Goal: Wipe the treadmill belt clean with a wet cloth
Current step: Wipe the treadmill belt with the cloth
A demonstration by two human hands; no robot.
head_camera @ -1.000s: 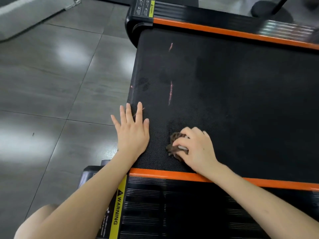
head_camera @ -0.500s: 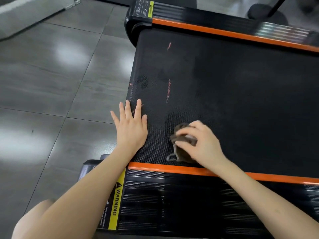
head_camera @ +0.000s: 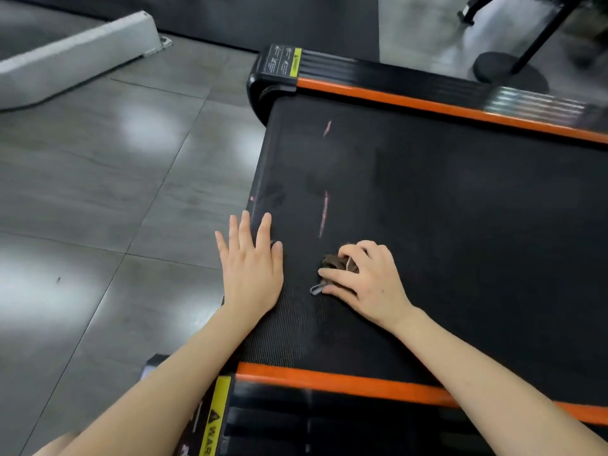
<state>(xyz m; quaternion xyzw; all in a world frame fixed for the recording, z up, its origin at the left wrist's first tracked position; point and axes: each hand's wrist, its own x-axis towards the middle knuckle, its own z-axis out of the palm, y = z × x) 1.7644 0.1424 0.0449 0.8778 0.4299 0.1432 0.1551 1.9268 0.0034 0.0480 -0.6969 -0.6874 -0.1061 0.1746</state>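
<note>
Cloth (head_camera: 335, 263), brown, soft and crumpled, sits bunched under the curled fingers of the right hand (head_camera: 365, 281), which grips it on the bumpy black belt (head_camera: 460, 241). Just beside it, the left hand (head_camera: 251, 264) lies flat, fingers spread, on the belt's edge.

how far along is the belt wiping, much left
Early, it seems. Done: only the patch by the near orange strip shows no marks. In hand: the right hand grips the crumpled dark brown cloth on the black textured treadmill belt; the left hand rests flat at its edge. Left: the long pink streak just beyond the cloth, a short pink streak farther up, a dark smudge.
</note>
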